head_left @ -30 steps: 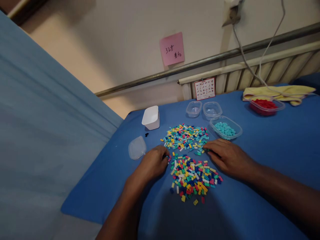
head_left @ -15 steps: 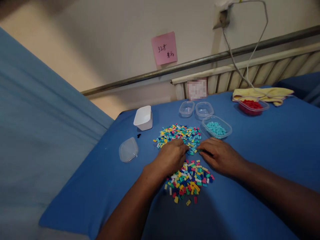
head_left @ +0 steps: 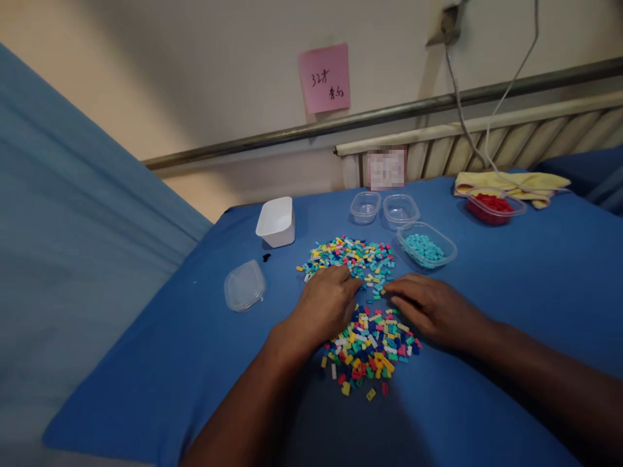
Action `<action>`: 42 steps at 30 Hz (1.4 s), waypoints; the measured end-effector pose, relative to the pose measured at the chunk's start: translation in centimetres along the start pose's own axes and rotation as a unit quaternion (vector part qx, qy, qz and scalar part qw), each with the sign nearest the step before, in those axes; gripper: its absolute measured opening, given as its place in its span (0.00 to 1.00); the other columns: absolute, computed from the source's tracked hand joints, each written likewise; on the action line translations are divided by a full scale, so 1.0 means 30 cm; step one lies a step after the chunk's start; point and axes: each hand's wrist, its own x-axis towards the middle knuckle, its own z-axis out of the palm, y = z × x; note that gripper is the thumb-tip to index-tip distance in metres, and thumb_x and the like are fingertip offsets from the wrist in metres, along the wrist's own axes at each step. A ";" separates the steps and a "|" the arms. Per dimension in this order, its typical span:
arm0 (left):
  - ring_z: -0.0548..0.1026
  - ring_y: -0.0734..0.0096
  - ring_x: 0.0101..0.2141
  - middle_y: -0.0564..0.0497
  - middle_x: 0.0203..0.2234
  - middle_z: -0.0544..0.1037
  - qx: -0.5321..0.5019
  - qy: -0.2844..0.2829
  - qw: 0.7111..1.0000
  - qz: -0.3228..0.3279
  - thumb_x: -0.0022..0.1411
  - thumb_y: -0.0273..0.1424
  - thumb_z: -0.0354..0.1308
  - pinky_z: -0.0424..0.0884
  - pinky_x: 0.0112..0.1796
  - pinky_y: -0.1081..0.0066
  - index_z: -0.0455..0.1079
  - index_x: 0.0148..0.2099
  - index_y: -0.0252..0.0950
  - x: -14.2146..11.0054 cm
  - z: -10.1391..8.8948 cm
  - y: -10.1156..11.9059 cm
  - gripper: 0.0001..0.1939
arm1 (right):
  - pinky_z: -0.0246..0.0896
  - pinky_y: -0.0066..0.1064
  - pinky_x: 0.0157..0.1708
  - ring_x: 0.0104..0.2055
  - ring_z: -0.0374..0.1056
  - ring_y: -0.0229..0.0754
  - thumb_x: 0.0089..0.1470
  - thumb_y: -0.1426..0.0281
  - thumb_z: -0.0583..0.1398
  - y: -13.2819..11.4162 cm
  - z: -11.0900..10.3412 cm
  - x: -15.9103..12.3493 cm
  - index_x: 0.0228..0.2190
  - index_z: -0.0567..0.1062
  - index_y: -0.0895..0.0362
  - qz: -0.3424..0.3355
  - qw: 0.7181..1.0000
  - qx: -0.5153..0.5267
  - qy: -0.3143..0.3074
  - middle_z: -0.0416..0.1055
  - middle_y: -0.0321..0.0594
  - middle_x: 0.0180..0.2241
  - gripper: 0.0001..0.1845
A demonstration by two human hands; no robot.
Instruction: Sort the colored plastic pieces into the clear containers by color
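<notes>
Two heaps of small toy building bricks in mixed colours lie on the blue cloth: a far heap [head_left: 348, 253] and a near heap [head_left: 367, 344]. My left hand [head_left: 331, 295] rests between them at the left, its fingers curled down over the edge of the far heap. What its fingertips hold, if anything, is hidden. Opposite it, my right hand [head_left: 431, 308] lies with fingers stretched toward a few loose turquoise bricks [head_left: 377, 288], thumb apart from the forefinger. A clear tub of turquoise bricks [head_left: 426, 250] stands just beyond my right hand.
Two clear tubs, one left [head_left: 365, 209] and one right [head_left: 400, 211], stand at the back. A white box [head_left: 276, 222], a clear lid [head_left: 244, 285] and small black pieces [head_left: 266, 257] are to the left. Red bricks [head_left: 491, 203] fill a tub beside a yellow cloth [head_left: 511, 181].
The camera view has shifted slightly. My right hand has drawn back a little from the loose turquoise bricks, and my left hand has moved slightly left.
</notes>
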 end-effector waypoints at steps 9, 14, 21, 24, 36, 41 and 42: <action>0.76 0.52 0.45 0.42 0.44 0.78 -0.039 0.004 0.999 0.009 0.71 0.27 0.55 0.71 0.45 0.55 0.78 0.56 0.37 -0.008 0.005 0.012 0.16 | 0.78 0.43 0.47 0.47 0.81 0.50 0.70 0.75 0.56 -0.016 -0.001 0.006 0.57 0.81 0.52 0.005 1.000 0.026 0.012 0.85 0.46 0.46 0.20; 0.76 0.54 0.42 0.44 0.41 0.78 -0.045 -0.012 0.998 0.046 0.69 0.27 0.55 0.70 0.42 0.56 0.80 0.47 0.37 -0.005 0.006 0.025 0.12 | 0.77 0.39 0.42 0.41 0.80 0.47 0.69 0.76 0.56 -0.016 -0.005 -0.004 0.54 0.82 0.52 -0.014 0.999 0.042 -0.018 0.84 0.43 0.41 0.20; 0.78 0.55 0.46 0.43 0.44 0.81 -0.137 0.052 0.989 -0.006 0.69 0.24 0.55 0.72 0.48 0.57 0.80 0.54 0.35 -0.027 -0.005 -0.002 0.16 | 0.76 0.42 0.46 0.43 0.79 0.48 0.69 0.77 0.56 -0.020 0.000 -0.002 0.59 0.79 0.53 -0.030 0.999 0.025 -0.015 0.85 0.44 0.45 0.22; 0.79 0.60 0.44 0.46 0.43 0.81 -0.256 0.114 0.959 -0.037 0.72 0.27 0.56 0.72 0.47 0.61 0.79 0.52 0.36 -0.029 0.000 -0.024 0.12 | 0.75 0.39 0.42 0.40 0.79 0.46 0.72 0.76 0.55 -0.026 -0.003 -0.005 0.55 0.80 0.52 -0.034 0.998 0.048 -0.024 0.84 0.43 0.40 0.19; 0.74 0.69 0.35 0.50 0.36 0.80 -0.501 0.206 0.830 -0.133 0.68 0.33 0.64 0.69 0.38 0.68 0.79 0.47 0.35 0.007 0.087 -0.055 0.09 | 0.78 0.42 0.47 0.46 0.81 0.49 0.73 0.66 0.61 0.027 -0.003 0.008 0.54 0.83 0.51 0.041 0.999 0.020 -0.013 0.84 0.45 0.45 0.13; 0.76 0.68 0.37 0.50 0.36 0.82 -0.475 0.242 0.836 -0.127 0.70 0.34 0.64 0.70 0.40 0.67 0.82 0.45 0.36 0.010 0.095 -0.078 0.08 | 0.76 0.39 0.44 0.44 0.79 0.47 0.75 0.67 0.60 0.011 -0.019 0.057 0.46 0.83 0.52 -0.014 0.994 -0.008 -0.110 0.82 0.43 0.41 0.11; 0.76 0.68 0.37 0.51 0.36 0.82 -0.473 0.245 0.837 -0.127 0.70 0.34 0.64 0.70 0.40 0.66 0.82 0.44 0.36 0.008 0.090 -0.085 0.08 | 0.75 0.39 0.43 0.43 0.79 0.47 0.74 0.67 0.60 0.006 -0.021 0.065 0.44 0.82 0.52 -0.009 0.993 -0.016 -0.115 0.82 0.43 0.41 0.10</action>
